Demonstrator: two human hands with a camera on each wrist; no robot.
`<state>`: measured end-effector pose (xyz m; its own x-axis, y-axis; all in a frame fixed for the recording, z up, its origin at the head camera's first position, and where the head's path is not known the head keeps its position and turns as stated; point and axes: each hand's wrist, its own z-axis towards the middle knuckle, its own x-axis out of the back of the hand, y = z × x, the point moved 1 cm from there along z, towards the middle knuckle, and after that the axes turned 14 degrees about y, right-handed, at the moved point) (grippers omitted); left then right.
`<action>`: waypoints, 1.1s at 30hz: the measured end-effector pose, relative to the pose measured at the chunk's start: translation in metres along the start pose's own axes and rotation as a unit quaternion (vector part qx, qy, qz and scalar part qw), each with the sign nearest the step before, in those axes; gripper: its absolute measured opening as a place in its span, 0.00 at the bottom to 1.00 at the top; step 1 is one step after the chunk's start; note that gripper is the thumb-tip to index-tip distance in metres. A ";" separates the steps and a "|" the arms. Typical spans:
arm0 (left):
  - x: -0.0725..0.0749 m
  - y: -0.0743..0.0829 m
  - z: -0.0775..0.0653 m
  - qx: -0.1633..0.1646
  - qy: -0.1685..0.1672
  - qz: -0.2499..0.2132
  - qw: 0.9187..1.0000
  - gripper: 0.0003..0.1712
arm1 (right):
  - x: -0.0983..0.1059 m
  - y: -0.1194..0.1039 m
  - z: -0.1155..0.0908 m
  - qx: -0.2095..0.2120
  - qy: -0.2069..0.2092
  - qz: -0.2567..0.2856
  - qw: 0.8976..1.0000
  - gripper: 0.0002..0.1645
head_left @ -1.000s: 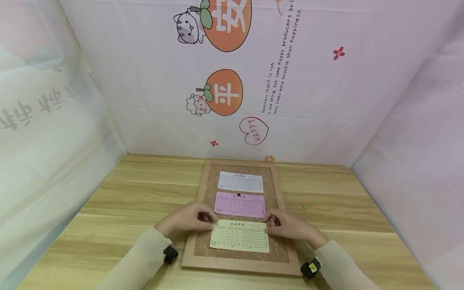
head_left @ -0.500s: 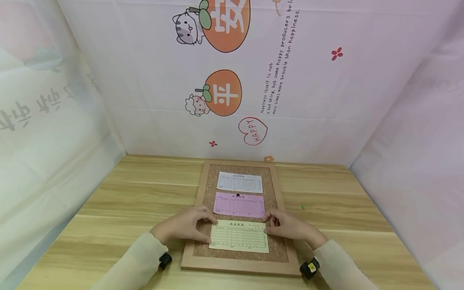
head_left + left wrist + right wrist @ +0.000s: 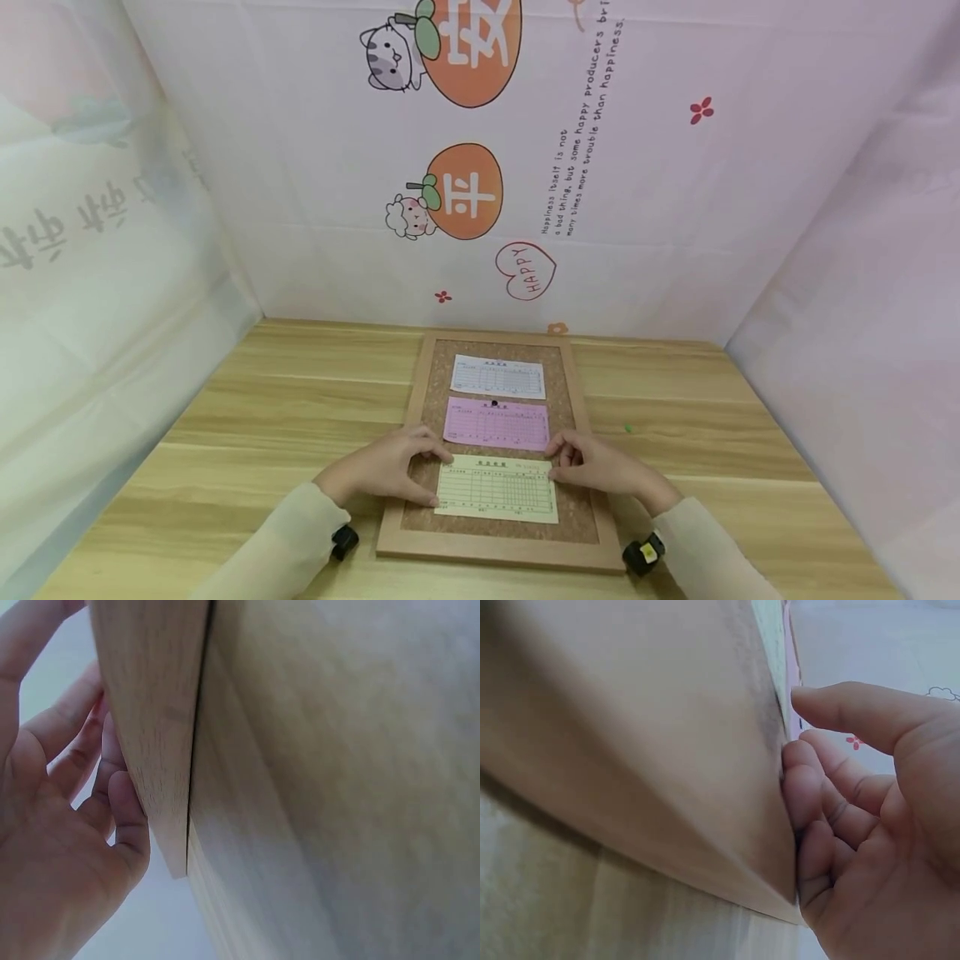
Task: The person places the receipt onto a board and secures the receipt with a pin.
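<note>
A yellow printed form slip (image 3: 495, 490) lies on the lower part of a wood-framed cork board (image 3: 498, 546). At its left edge my left hand (image 3: 382, 465) has the thumb near the lower corner and the index finger near the upper one, spread apart. My right hand (image 3: 600, 467) touches the upper right corner with thumb and index finger slightly apart. In the right wrist view, the other fingers (image 3: 804, 796) bend against the board. Left wrist view: fingers (image 3: 129, 810) lie along the frame's side, and the slip is hidden.
Above the yellow slip lie a pink slip (image 3: 497, 425) with a black pushpin (image 3: 494, 403) at its top, and a white slip (image 3: 498, 378). A tiny green bit (image 3: 628, 428) is on the wooden table (image 3: 315, 375). Printed cloth (image 3: 637, 208) hangs behind.
My left thumb has moved down from the slip's upper left to its lower left corner, widening the spread from the index finger. The right hand and the slip stay put.
</note>
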<state>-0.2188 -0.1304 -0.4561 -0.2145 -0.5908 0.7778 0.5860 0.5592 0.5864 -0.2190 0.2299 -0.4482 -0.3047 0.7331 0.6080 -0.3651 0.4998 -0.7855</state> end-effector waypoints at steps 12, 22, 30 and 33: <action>0.000 0.001 0.001 -0.001 -0.006 0.005 1.000 0.36 | 0.012 0.001 -0.003 -0.021 0.020 -0.014 0.999 0.15; 0.000 -0.001 0.001 0.000 -0.013 -0.001 1.000 0.36 | 0.033 0.010 -0.012 -0.023 0.064 -0.016 0.998 0.13; -0.001 -0.002 -0.001 0.005 -0.009 -0.003 1.000 0.36 | 0.061 0.023 -0.013 -0.021 0.116 -0.052 0.992 0.14; 0.000 -0.001 0.000 0.006 -0.008 -0.007 1.000 0.36 | 0.074 0.027 -0.014 -0.032 0.135 -0.039 0.990 0.17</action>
<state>-0.2194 -0.1314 -0.4567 -0.2344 -0.5892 0.7733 0.5732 0.5587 0.5994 -0.2394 0.3038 -0.4256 -0.0282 0.7830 0.6214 -0.3186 0.5822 -0.7480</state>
